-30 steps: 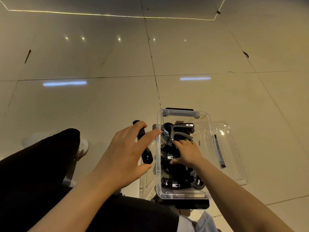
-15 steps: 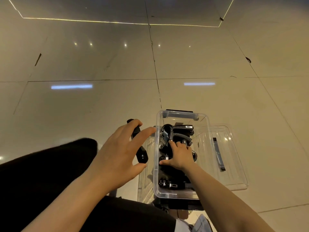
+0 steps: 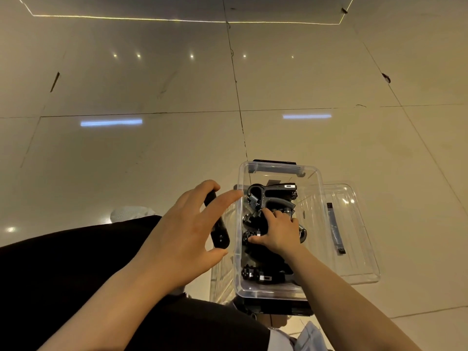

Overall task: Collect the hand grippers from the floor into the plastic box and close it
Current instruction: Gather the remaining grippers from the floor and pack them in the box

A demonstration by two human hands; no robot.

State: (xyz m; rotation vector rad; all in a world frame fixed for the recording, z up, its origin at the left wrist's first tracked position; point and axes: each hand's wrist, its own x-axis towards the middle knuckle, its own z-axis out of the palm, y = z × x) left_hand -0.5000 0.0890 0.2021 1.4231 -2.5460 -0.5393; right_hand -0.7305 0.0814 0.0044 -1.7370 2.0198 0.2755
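Right hand [image 3: 279, 233] is inside the box [image 3: 311, 173]; its fingers [image 3: 268, 214] are bent and press down on the pile of black grippers [image 3: 271, 196] there. Whether they actually clasp one I cannot tell; the thumb lies flat toward the box's near-left side.

Left hand [image 3: 187, 231] hovers just outside the box's left wall, fingers spread and relaxed, index tip touching or nearly touching the rim. It grips nothing. Behind this hand, just left of the box, one black gripper handle [image 3: 219, 238] shows between index and thumb, partly hidden; whether the palm touches it cannot be told.

Box: clear plastic, open, standing on the floor [image 3: 152, 153]. The grippers fill it from the far end to the near end; the one at the far end shows a coil spring and a curved handle. A dark latch sits at the box's far edge and another at its near edge.

The clear lid [image 3: 354, 239] lies flat on the floor, touching the box's right side, with a dark strip on it.

A dark trouser leg [image 3: 76, 262] lies left of the box; a white shoe [image 3: 131, 214] shows beyond it.
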